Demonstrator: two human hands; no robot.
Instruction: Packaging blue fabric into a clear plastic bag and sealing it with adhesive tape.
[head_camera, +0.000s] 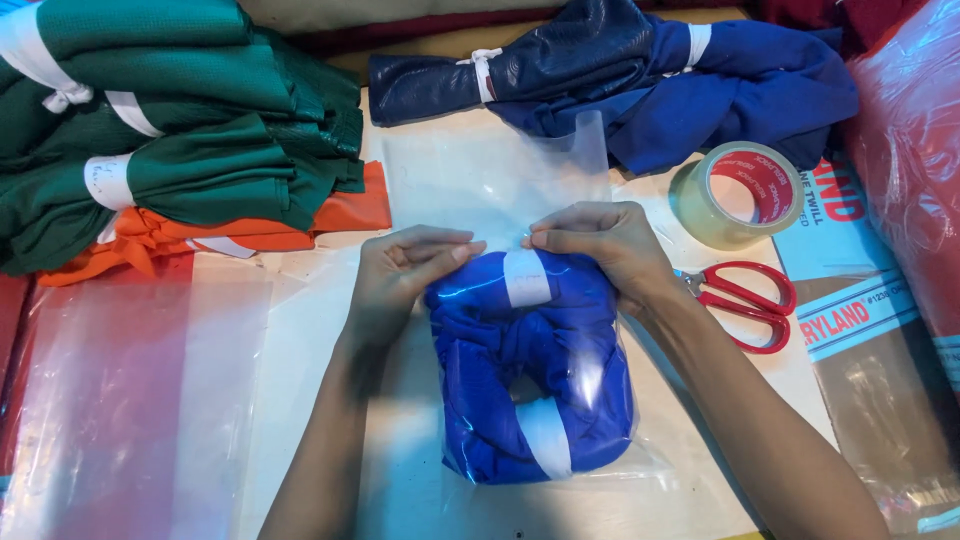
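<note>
A bright blue cloth bundle (525, 375) with white bands lies inside a clear plastic bag (490, 175) in the middle of the table. My left hand (400, 275) pinches the bag at the bundle's upper left edge. My right hand (600, 245) pinches the bag at the bundle's upper right edge. The bag's open flap stretches away from my hands toward the far side. Both thumbs and forefingers press the plastic just above the blue cloth.
Green cloth bundles (170, 120) sit on orange ones (250, 235) at far left. Dark blue bundles (650, 70) lie at the back. A roll of clear tape (735, 195) and red scissors (750, 300) are at right, a red bagged pile (910, 150) beyond. Clear bags (130, 400) lie at left.
</note>
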